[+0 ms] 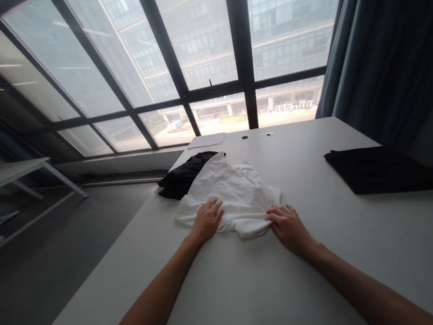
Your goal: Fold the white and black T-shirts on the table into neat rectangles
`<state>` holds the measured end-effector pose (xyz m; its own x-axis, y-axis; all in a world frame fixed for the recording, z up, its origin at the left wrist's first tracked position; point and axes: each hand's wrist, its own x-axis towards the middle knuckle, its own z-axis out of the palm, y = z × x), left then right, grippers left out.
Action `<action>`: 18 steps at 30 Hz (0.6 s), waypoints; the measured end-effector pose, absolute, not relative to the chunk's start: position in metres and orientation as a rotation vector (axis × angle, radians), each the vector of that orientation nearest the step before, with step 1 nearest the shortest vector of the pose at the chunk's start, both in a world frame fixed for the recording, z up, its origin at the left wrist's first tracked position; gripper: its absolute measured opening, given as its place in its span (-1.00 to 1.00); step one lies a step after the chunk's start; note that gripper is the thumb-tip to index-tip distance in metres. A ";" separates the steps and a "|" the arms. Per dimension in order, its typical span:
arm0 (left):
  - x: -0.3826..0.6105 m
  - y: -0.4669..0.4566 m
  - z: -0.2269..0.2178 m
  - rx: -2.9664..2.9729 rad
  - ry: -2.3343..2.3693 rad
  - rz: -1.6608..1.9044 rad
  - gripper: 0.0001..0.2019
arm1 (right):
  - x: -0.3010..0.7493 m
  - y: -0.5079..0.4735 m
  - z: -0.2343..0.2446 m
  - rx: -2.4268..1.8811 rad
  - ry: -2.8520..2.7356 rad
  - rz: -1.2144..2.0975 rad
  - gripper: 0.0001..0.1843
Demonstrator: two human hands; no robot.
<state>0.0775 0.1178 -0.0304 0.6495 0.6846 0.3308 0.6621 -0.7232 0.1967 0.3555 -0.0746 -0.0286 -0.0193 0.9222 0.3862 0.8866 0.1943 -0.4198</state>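
A crumpled white garment lies on the white table in front of me, its exact kind unclear among the folds. My left hand rests on its near left part, fingers stretched over the cloth. At the near right corner, my right hand has its fingers closed on the edge, and creases run from there into the fabric. Partly under the white garment on its far left is a bunched black cloth.
The white table reaches toward the windows. On its right lies a folded black cloth; papers sit at the far edge near two round cable holes. Blue curtains hang at right. Another table stands left across the floor.
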 end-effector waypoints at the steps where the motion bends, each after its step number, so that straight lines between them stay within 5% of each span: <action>1: 0.079 0.114 -0.033 2.792 1.145 0.553 -0.56 | 0.359 -0.074 -0.028 -1.691 -1.885 0.067 -0.74; 15: 0.092 0.086 -0.003 2.835 0.502 0.300 -0.22 | 0.494 -0.067 -0.046 -1.813 -0.992 -0.246 -0.56; 18: 0.083 0.093 -0.005 2.793 0.436 0.319 -0.36 | 0.485 -0.067 -0.046 -1.805 -0.926 -0.217 -0.60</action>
<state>0.0835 0.0934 -0.0050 0.9295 0.3269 0.1709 0.2613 -0.9105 0.3206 0.4848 -0.0667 -0.0461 0.6844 0.4884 0.5414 0.6779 -0.1529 -0.7191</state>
